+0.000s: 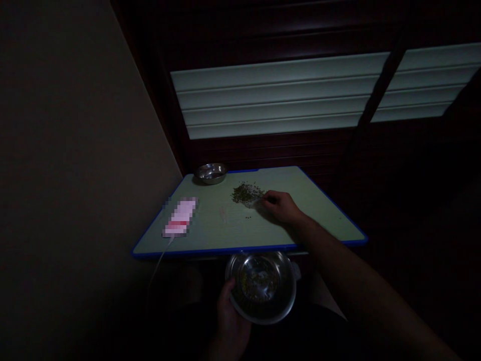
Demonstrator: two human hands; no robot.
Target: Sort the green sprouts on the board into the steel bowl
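Observation:
My left hand (231, 316) grips the rim of a round metal bowl (263, 313), its thumb over the edge. The bowl is held just below the table's near edge, and some small greenish grains show inside it. On the tabletop lies a loose pile of small dark-green grains, like beans (242, 193), with whitish bits on its right side. My right hand (280, 205) is at the right edge of this pile, thumb and fingers pinched together. Whatever is between those fingertips is too small and dark to make out.
A small metal bowl (211, 174) stands at the far left of the pale green table (210, 235), which has a blue rim. A phone (180, 218), blurred out, lies at the left with a white cable (157, 265) hanging off the near edge. Dark slatted doors (278, 100) rise behind.

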